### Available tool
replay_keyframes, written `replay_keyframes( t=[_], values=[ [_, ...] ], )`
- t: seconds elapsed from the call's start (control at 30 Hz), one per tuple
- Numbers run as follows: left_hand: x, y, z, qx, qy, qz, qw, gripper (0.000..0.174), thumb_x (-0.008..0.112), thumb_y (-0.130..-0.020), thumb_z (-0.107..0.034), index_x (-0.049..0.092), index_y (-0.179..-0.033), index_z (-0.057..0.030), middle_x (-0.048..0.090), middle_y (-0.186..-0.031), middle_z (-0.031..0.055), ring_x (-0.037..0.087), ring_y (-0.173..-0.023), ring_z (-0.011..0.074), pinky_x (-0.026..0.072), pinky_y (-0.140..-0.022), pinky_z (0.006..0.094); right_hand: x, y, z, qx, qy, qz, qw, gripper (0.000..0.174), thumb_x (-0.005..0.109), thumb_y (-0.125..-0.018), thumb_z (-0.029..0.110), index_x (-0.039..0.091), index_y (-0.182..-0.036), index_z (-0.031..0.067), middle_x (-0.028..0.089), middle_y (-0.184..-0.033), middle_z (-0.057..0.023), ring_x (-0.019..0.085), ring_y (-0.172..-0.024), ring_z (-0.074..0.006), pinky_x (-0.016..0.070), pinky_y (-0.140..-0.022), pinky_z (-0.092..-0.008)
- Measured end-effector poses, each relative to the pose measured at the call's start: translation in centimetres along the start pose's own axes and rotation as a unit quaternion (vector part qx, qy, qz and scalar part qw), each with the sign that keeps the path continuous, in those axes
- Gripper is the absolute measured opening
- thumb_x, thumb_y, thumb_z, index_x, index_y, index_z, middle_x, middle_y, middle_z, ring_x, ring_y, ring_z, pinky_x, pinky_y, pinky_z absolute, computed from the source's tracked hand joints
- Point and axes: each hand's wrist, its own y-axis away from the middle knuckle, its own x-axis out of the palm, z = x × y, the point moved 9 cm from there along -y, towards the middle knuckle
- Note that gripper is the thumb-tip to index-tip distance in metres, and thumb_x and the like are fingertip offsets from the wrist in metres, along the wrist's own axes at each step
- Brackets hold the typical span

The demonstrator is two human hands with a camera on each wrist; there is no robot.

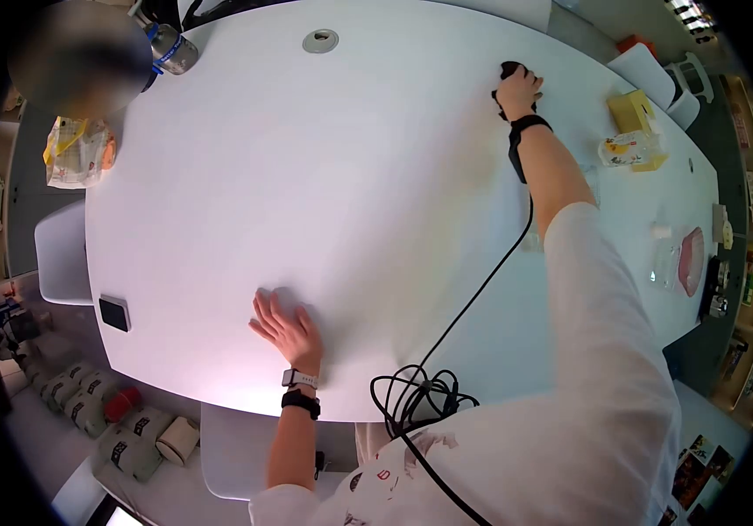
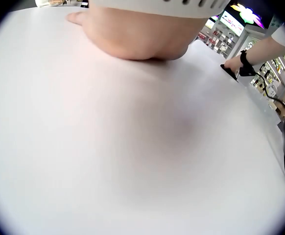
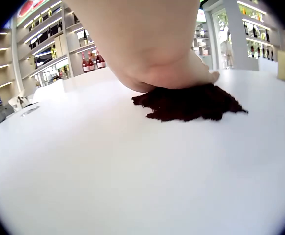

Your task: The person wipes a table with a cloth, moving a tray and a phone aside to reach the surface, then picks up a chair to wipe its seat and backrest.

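My right hand presses a dark cloth against the white table, far out at the upper right in the head view. Ragged cloth edges stick out around the palm; in the right wrist view the cloth looks dark maroon. The hand covers the cloth's middle. Near the table's front edge my left hand rests palm down, fingers spread, with nothing in it. Its fingers are mostly hidden in the left wrist view, where the heel of the hand touches the tabletop.
A black cable runs from the right wrist to a coil at the front edge. A phone lies at the left. A yellow box, a plastic package and a clear container stand right. A metal bottle is upper left.
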Motion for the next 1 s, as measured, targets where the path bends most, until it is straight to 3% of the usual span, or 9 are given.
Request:
replay_keyframes(
  t=[0.07, 0.17, 0.33, 0.4, 0.47, 0.6, 0.7, 0.87, 1.0],
  values=[
    [0.0, -0.4, 0.2, 0.006, -0.014, -0.009, 1.0, 0.052, 0.042, -0.091, -0.025, 0.028, -0.136, -0.0033, 0.022, -0.148, 0.0182, 0.017, -0.138, 0.034, 0.0058, -0.109, 0.0587, -0.7, -0.5, -0.3, 0.04, -0.029, 0.03, 0.998, 0.057, 0.063, -0.078, 0.021, 0.043, -0.127, -0.0003, 0.04, -0.134, -0.0202, 0.026, -0.131, -0.0398, 0.0255, -0.106, -0.0556],
    [0.0, 0.5, -0.1, -0.008, -0.014, 0.008, 1.0, 0.053, 0.041, -0.091, -0.025, 0.028, -0.137, -0.0034, 0.022, -0.148, 0.0182, 0.017, -0.138, 0.034, 0.0051, -0.109, 0.0587, 0.4, 6.0, 6.5, -0.216, -0.137, -0.066, 0.964, 0.04, 0.056, -0.08, 0.014, 0.054, -0.117, -0.0013, 0.053, -0.123, -0.0185, 0.043, -0.121, -0.036, 0.0312, -0.105, -0.0442],
    [0.2, -0.2, 0.3, -0.007, -0.011, 0.01, 1.0, 0.053, 0.042, -0.09, -0.024, 0.028, -0.137, -0.0038, 0.022, -0.148, 0.0185, 0.018, -0.138, 0.034, 0.0051, -0.109, 0.0586, -6.2, 44.3, 12.6, -0.638, -0.188, 0.181, 0.725, 0.044, 0.049, -0.085, 0.012, 0.05, -0.129, 0.0094, 0.042, -0.14, -0.0078, 0.038, -0.13, -0.0251, 0.0329, -0.106, -0.0403],
    [0.4, -0.5, 0.3, 0.005, -0.015, -0.003, 1.0, 0.053, 0.042, -0.09, -0.024, 0.028, -0.137, -0.0037, 0.022, -0.148, 0.0182, 0.018, -0.138, 0.0339, 0.0048, -0.109, 0.0584, -8.9, 46.2, 11.1, -0.655, -0.238, 0.241, 0.676, 0.046, 0.05, -0.083, 0.014, 0.05, -0.129, 0.0114, 0.043, -0.139, -0.0056, 0.037, -0.13, -0.0265, 0.0319, -0.107, -0.0404],
    [0.3, 0.0, 0.4, 0.006, -0.018, 0.0, 1.0, 0.053, 0.041, -0.09, -0.024, 0.027, -0.137, -0.0037, 0.021, -0.148, 0.0177, 0.017, -0.138, 0.0336, 0.0045, -0.109, 0.0581, -6.4, 40.7, 10.9, -0.625, -0.186, 0.2, 0.731, 0.045, 0.052, -0.082, 0.015, 0.051, -0.127, 0.0106, 0.044, -0.137, -0.0074, 0.037, -0.131, -0.0282, 0.0284, -0.11, -0.0422],
    [0.1, -0.2, 0.1, -0.002, -0.014, 0.006, 1.0, 0.051, 0.042, -0.091, -0.024, 0.028, -0.137, -0.005, 0.022, -0.148, 0.0155, 0.017, -0.139, 0.0316, 0.0052, -0.11, 0.0577, -4.2, 15.4, 4.7, -0.24, -0.128, -0.075, 0.959, 0.05, 0.048, -0.076, -0.004, 0.047, -0.126, -0.0038, 0.042, -0.135, -0.022, 0.036, -0.128, -0.0372, 0.0287, -0.107, -0.0453],
    [0.0, 0.0, -0.1, 0.005, -0.023, -0.013, 1.0, 0.05, 0.042, -0.092, -0.024, 0.029, -0.136, -0.007, 0.024, -0.148, 0.0134, 0.018, -0.139, 0.0303, 0.0075, -0.109, 0.0578, -3.4, 16.6, 4.3, -0.187, -0.156, -0.068, 0.968, 0.05, 0.05, -0.074, -0.003, 0.048, -0.124, -0.005, 0.042, -0.135, -0.024, 0.038, -0.126, -0.0381, 0.0295, -0.107, -0.0444],
    [-0.1, -0.1, 0.1, 0.008, -0.024, -0.032, 0.999, 0.049, 0.042, -0.091, -0.024, 0.03, -0.136, -0.0076, 0.024, -0.148, 0.0123, 0.019, -0.138, 0.0301, 0.0081, -0.109, 0.0578, -7.4, 40.0, 6.5, -0.488, -0.208, 0.153, 0.834, 0.055, 0.051, -0.075, -0.001, 0.047, -0.13, 0.005, 0.04, -0.139, -0.013, 0.035, -0.132, -0.03, 0.0326, -0.106, -0.042],
    [0.4, 0.2, 0.4, 0.007, -0.022, -0.019, 1.0, 0.05, 0.042, -0.091, -0.024, 0.029, -0.136, -0.0058, 0.022, -0.148, 0.0154, 0.018, -0.138, 0.032, 0.006, -0.109, 0.0574, -5.3, 26.7, 5.5, -0.391, -0.15, 0.042, 0.907, 0.06, 0.057, -0.072, -0.001, 0.044, -0.131, 0.0016, 0.04, -0.139, -0.0171, 0.035, -0.131, -0.0331, 0.0291, -0.109, -0.0405]
  ],
)
